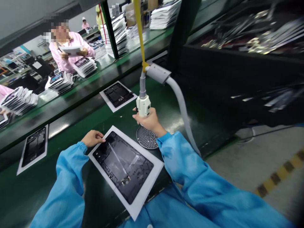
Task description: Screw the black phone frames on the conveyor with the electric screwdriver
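My right hand (148, 121) grips a white electric screwdriver (143, 106), held upright above a round perforated metal mat (146, 137). A yellow cord and a grey hose (182, 104) run from the tool. My left hand (93, 138) rests flat at the upper edge of a dark tablet-like metal housing (123, 167), which lies on a white sheet (152, 171) on the green bench. A thin ribbon cable (117, 160) crosses the housing and ends at a small connector board (125, 180). The screwdriver's tip is hidden inside my right hand's grip.
Similar housings on white sheets (117, 95) lie along the bench to the left and ahead. Beyond a raised rail, a person in pink (68, 52) holds a white sheet among stacks of papers (85, 67). A dark bin (249, 41) stands right; striped floor tape (277, 177) runs below.
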`<state>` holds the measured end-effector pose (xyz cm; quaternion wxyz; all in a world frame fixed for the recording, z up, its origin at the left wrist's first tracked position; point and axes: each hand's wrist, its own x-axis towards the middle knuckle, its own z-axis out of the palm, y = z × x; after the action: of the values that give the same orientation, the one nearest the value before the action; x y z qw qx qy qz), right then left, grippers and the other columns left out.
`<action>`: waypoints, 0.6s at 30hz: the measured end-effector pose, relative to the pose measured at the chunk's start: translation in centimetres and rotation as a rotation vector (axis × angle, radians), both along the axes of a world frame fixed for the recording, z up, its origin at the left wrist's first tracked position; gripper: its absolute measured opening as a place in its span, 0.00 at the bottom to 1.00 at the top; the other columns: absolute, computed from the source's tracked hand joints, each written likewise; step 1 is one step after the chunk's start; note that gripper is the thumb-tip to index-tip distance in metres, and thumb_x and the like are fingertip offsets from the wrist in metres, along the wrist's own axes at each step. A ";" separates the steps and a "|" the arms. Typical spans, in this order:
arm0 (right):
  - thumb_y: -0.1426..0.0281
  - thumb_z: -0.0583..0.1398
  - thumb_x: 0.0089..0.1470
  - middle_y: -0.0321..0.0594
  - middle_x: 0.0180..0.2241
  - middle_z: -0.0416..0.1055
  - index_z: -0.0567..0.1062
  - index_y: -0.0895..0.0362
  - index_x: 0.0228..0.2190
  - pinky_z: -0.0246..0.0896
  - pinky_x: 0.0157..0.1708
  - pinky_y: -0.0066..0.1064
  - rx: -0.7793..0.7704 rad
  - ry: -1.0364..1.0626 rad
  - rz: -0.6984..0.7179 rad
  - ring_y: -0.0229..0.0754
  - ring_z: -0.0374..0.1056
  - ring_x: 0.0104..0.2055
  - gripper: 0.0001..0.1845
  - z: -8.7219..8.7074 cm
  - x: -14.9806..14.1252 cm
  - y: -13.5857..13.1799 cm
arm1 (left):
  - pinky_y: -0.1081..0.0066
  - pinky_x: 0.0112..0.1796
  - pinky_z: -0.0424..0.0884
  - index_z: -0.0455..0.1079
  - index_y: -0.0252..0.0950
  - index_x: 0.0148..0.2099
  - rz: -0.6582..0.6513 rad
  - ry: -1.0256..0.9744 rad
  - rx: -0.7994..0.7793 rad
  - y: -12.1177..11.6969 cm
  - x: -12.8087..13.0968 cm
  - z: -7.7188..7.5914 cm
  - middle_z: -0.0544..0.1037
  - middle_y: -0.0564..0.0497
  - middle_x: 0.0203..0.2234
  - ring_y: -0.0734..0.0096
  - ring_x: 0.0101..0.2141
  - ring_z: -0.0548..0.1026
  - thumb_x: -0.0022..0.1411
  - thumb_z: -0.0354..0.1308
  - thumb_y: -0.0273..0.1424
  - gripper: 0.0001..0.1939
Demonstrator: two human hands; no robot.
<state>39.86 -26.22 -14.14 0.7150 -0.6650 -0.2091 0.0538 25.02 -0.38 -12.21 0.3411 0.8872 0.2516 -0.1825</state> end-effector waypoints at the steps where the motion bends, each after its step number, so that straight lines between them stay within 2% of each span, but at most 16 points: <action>1: 0.65 0.63 0.37 0.31 0.15 0.65 0.72 0.59 0.26 0.61 0.20 0.32 0.000 -0.007 -0.005 0.35 0.62 0.16 0.12 -0.1 0.1 0.1 | 0.72 0.28 0.66 0.73 0.35 0.26 -0.046 0.007 0.050 0.0 0.1 -0.1 0.74 0.54 0.18 0.70 0.24 0.71 0.37 0.66 0.45 0.19; 3: 0.65 0.63 0.38 0.31 0.15 0.65 0.70 0.57 0.23 0.61 0.21 0.33 -0.001 -0.037 -0.006 0.36 0.62 0.17 0.10 -0.3 0.2 0.2 | 0.72 0.28 0.64 0.71 0.37 0.22 -0.123 0.013 0.139 0.1 0.1 -0.3 0.73 0.54 0.17 0.69 0.25 0.70 0.40 0.63 0.46 0.17; 6: 0.64 0.62 0.39 0.31 0.15 0.64 0.67 0.54 0.20 0.61 0.21 0.34 -0.019 -0.062 0.006 0.36 0.61 0.18 0.09 -0.3 0.3 0.3 | 0.71 0.29 0.64 0.71 0.38 0.23 -0.177 -0.004 0.266 0.6 0.3 0.0 0.74 0.54 0.19 0.67 0.26 0.71 0.45 0.58 0.45 0.16; 13: 0.62 0.62 0.37 0.22 0.15 0.64 0.68 0.46 0.23 0.62 0.21 0.32 -0.043 -0.005 0.063 0.37 0.62 0.20 0.07 0.4 0.2 0.3 | 0.69 0.34 0.68 0.76 0.39 0.33 -0.090 -0.126 0.593 2.3 3.6 1.0 0.80 0.48 0.30 0.59 0.35 0.77 0.54 0.53 0.41 0.14; 18: 0.63 0.62 0.39 0.26 0.16 0.64 0.68 0.48 0.23 0.60 0.19 0.34 -0.032 -0.028 0.060 0.38 0.61 0.19 0.07 0.5 0.3 0.3 | 0.66 0.38 0.70 0.77 0.39 0.39 -0.060 -0.179 0.767 2.0 6.2 0.2 0.81 0.44 0.37 0.54 0.41 0.77 0.59 0.51 0.39 0.16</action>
<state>40.12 -25.88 -13.65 0.6993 -0.6704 -0.2382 0.0692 31.18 1.62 -12.02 -0.0001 0.9695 0.2449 -0.0068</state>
